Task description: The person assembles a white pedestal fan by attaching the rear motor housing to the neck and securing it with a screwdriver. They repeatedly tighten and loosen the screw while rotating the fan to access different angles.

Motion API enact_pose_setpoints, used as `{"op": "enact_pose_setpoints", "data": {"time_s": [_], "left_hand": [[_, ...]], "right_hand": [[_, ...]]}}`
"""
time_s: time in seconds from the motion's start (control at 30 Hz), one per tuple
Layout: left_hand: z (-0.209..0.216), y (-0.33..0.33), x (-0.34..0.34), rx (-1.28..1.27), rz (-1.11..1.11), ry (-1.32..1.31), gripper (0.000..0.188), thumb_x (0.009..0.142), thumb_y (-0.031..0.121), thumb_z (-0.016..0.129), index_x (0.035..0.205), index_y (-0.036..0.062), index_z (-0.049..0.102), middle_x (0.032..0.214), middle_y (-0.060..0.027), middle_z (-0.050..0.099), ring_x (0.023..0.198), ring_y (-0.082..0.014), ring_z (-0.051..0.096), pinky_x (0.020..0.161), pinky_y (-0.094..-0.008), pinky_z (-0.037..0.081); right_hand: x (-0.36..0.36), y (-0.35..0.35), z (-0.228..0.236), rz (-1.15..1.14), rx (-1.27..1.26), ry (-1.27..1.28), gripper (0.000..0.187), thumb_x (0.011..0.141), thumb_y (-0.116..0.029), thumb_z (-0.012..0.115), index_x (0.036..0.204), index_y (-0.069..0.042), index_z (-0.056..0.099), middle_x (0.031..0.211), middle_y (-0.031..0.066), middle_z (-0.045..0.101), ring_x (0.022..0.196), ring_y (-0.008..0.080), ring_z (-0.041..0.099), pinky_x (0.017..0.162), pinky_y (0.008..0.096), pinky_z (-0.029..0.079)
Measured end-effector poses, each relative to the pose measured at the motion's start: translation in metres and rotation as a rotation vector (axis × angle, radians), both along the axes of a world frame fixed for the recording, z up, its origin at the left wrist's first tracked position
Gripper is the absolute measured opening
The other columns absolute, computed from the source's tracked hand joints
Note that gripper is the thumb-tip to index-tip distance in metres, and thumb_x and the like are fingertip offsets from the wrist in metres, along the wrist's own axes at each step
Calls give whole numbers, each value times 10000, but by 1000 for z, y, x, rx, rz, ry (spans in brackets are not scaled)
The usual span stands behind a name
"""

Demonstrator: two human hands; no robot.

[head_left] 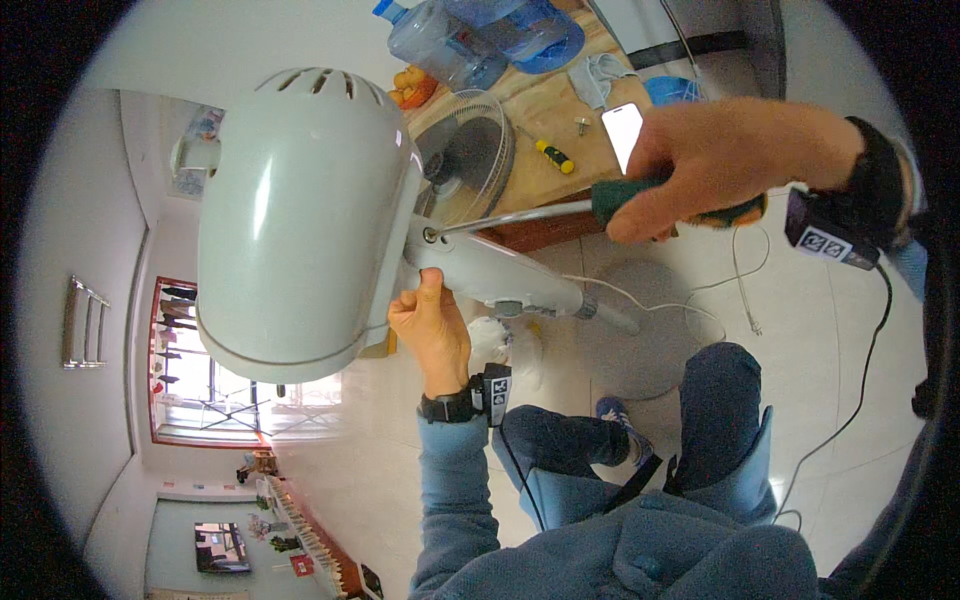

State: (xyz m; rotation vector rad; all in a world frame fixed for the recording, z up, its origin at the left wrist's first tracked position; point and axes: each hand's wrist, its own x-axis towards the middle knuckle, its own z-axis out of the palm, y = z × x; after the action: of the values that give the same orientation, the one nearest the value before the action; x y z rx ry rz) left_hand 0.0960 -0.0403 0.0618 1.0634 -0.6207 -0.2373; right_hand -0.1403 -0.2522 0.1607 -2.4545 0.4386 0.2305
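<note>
A standing fan's pale grey motor housing (290,225) fills the left of the view, its vented end at the top. It is joined to the fan neck (485,270), which slants down to the right. My right hand (720,165) is closed round the green and orange handle of a screwdriver (525,213). The shaft points left, and its tip is at a screw (431,235) in the neck, beside the housing. My left hand (432,330) is closed at the underside of the neck, thumb pressed on it just below the screw. Its other fingers are partly hidden.
On the wooden table (545,110) are a fan grille (480,160), a small yellow-and-black screwdriver (555,156), a phone (622,135), a cloth (597,78) and large water bottles (445,40). The round fan base (645,330) stands on the floor beside a loose cord (745,285).
</note>
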Motion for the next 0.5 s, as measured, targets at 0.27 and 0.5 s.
{"op": "enact_pose_setpoints", "data": {"time_s": [0.27,0.5], "left_hand": [[2,-5,-11,10,11,19,404,770,44,750,560,162,426,637,19,546,650,-89,515,668,-249,416],[3,-7,-14,-27,51,23,366,777,26,731,623,149,424,629,53,462,610,-69,446,630,-233,376]], "right_hand": [[7,-6,-27,137,228,-236,468,918,-468,480,986,-23,607,853,86,625,748,165,628,518,313,516],[4,-8,-6,305,-1668,-874,436,700,-231,764,1058,-108,549,769,30,534,700,150,551,610,272,475]]}}
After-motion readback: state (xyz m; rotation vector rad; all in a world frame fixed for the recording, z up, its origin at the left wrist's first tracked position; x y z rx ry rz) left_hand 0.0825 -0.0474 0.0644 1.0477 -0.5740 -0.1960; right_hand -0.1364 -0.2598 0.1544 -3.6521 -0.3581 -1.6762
